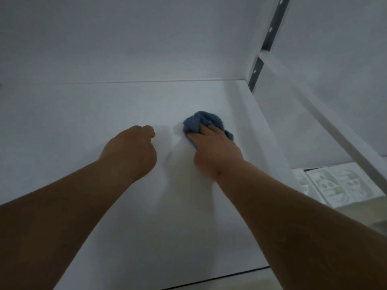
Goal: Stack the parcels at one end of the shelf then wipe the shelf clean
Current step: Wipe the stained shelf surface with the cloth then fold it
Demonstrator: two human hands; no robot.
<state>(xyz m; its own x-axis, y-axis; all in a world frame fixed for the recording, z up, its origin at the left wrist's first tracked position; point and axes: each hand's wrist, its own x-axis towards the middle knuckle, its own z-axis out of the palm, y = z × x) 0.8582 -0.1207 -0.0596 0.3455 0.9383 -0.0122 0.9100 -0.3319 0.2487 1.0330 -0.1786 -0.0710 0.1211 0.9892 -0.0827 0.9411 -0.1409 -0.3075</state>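
A white shelf board [104, 114] fills the view, with a white wall behind it. My right hand [213, 149] presses a bunched blue cloth [201, 121] onto the board right of centre; its fingers curl over the cloth's near side. My left hand [129, 151] rests on the board just left of the cloth, fingers curled into a fist that holds nothing. No parcels show in this view.
A grey perforated metal upright [263, 47] stands at the shelf's back right corner, and a white brace [339, 130] slants down from it. Patterned floor tiles [333, 183] show below at the right. The shelf's front edge [230, 275] runs along the bottom.
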